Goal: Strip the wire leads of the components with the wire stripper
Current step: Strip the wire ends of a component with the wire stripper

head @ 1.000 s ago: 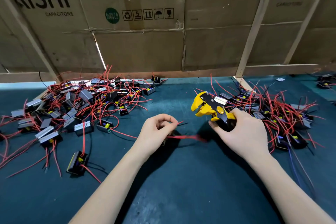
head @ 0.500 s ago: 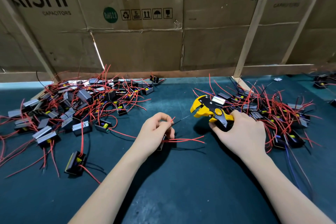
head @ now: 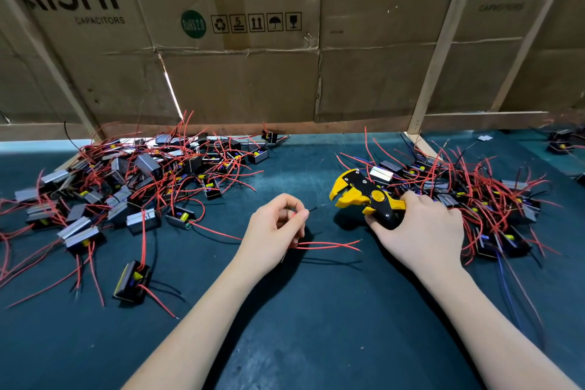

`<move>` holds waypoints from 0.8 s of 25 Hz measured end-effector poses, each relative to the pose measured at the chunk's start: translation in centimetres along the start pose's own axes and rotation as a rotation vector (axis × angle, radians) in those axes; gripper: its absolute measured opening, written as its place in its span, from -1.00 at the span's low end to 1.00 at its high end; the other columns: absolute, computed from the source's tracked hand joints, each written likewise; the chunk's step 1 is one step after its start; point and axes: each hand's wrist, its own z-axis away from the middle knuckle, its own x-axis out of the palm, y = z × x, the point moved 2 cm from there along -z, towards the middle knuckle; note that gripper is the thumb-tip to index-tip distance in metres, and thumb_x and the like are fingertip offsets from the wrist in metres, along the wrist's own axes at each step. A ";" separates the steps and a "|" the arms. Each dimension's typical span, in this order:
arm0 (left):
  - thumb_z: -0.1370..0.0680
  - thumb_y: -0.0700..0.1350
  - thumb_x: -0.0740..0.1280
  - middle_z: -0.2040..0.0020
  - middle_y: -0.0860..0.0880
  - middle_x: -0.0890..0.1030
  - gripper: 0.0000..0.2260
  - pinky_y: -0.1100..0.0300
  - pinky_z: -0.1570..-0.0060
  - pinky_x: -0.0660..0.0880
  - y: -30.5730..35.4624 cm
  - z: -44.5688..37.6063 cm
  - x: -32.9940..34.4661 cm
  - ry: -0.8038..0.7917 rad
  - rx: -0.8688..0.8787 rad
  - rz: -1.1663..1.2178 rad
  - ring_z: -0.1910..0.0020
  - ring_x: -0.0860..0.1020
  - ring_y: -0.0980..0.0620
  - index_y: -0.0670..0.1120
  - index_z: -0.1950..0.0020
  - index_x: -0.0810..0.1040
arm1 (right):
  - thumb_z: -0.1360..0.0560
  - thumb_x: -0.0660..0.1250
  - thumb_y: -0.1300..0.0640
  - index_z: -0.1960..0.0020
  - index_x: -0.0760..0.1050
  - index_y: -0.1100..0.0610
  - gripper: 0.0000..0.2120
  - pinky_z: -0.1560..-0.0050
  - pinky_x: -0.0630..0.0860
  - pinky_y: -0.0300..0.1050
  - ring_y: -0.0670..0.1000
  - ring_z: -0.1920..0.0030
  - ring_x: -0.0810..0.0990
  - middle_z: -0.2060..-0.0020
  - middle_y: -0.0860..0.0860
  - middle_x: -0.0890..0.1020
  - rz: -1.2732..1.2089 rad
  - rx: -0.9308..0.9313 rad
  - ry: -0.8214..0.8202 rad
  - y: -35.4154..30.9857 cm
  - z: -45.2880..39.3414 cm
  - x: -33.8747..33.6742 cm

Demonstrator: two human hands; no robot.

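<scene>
Teal mat (head: pixel 316 342) covers the bench; cardboard wall (head: pixel 253 89) stands behind.

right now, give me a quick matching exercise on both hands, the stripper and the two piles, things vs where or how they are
Things:
1. left hand
2. right hand
3. wire stripper
4. larger component pile

States or places:
A. far left of the mat
B. pinching a thin wire lead
C. jaws open, pointing left
D. gripping black handles

Pairs: 1-B, 2-D, 3-C, 4-A
</scene>
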 end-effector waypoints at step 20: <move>-0.59 -0.18 0.30 0.44 -0.06 0.61 -0.87 0.25 0.48 0.42 0.3 0.4 0.9 0.030 -0.003 -0.093 0.55 0.46 0.05 -0.10 0.16 0.49 | -0.31 0.43 -0.31 0.32 0.51 0.11 -0.54 0.28 0.23 -0.10 0.18 0.31 0.61 0.39 0.07 0.59 0.036 -0.127 -0.016 -2.0 0.6 -1.3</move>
